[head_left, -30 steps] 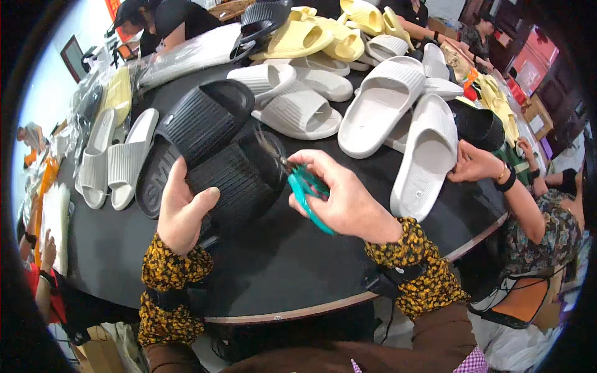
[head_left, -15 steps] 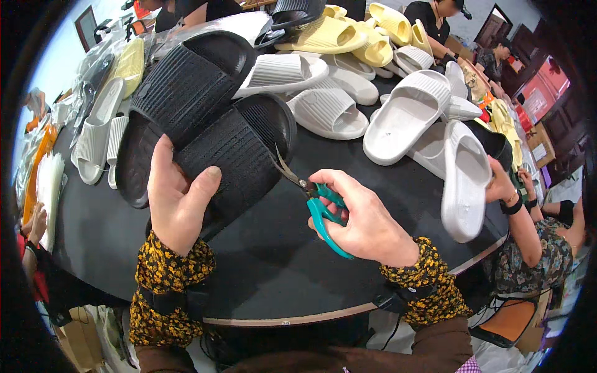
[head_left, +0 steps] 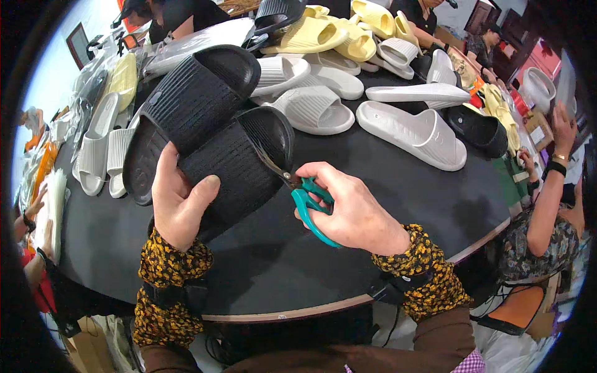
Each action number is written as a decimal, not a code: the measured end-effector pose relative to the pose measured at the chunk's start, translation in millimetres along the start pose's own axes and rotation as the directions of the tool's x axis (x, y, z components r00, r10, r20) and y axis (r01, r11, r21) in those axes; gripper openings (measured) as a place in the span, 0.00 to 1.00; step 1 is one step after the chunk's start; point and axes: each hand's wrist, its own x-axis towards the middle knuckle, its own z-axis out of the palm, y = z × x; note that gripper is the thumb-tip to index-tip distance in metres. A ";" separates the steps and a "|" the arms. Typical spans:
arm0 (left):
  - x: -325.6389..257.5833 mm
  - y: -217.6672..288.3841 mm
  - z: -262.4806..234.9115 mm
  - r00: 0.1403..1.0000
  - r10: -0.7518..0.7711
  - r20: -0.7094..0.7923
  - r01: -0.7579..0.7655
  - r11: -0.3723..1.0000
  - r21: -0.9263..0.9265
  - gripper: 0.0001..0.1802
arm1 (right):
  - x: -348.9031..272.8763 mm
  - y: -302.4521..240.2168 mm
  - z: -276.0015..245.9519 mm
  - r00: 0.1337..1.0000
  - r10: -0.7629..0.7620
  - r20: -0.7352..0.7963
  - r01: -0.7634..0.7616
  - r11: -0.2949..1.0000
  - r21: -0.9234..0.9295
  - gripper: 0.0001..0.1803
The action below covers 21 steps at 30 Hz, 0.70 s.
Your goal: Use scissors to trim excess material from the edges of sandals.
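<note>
A pair of black ribbed slide slippers is held by my left hand (head_left: pixel 179 205), its thumb lying over the near slipper (head_left: pixel 233 165) and its fingers behind. The other slipper (head_left: pixel 189 96) of the pair sits above it, its sole angled away. In my right hand (head_left: pixel 367 211) are scissors (head_left: pixel 315 214) with teal handles, fingers through the loops. Their blades lie at the right edge of the near slipper's strap, by its foot opening. Whether the blade tips touch the strap, I cannot tell.
Grey slides (head_left: pixel 413 133) and yellow slides (head_left: pixel 311 34) are heaped across the dark table (head_left: pixel 273 280). More slides (head_left: pixel 96 143) and plastic bags lie at left. At right, a co-worker's raised hand (head_left: pixel 564 130) holds a pale slide. Other people stand around the table.
My right hand has brought the scissors slightly left, against the strap edge. At right, a co-worker has lifted grey slides off the pile, and the remaining ones have shifted.
</note>
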 end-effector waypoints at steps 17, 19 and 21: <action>-4.2 -0.8 1.3 0.993 -0.049 0.107 0.047 0.999 0.016 0.36 | 0.7 2.3 -1.4 0.999 -0.031 -0.019 0.033 0.996 0.087 0.19; -4.5 0.1 0.3 0.993 -0.047 0.105 0.046 0.999 0.012 0.37 | 1.0 -0.4 -2.4 1.000 0.000 -0.001 0.000 0.994 0.113 0.18; -3.8 -1.3 0.5 0.992 -0.052 0.112 0.051 0.999 0.011 0.36 | 0.7 1.2 -1.9 0.999 0.035 0.017 -0.038 0.990 0.135 0.18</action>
